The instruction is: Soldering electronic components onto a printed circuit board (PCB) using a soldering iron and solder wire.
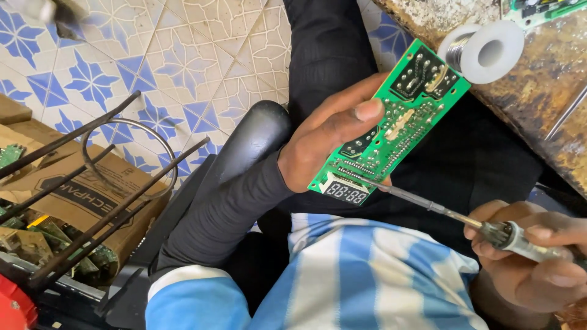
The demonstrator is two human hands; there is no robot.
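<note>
A blue-and-white patterned tile floor [183, 55] filled the upper left of the frame, with a cardboard box [73, 195] of scrap boards at lower left. At centre, the left hand [324, 143] gripped a green circuit board [391, 122], its long axis slanting toward the upper right. At lower right, the right hand [532, 256] clasped a soldering iron [440, 211], its tip touching the board's lower edge. A solder spool [486, 52] sat on the worn bench [550, 104] at upper right.

open: tiled floor [202, 55] | blocked: solder spool [486, 52], cardboard box [79, 195]
</note>
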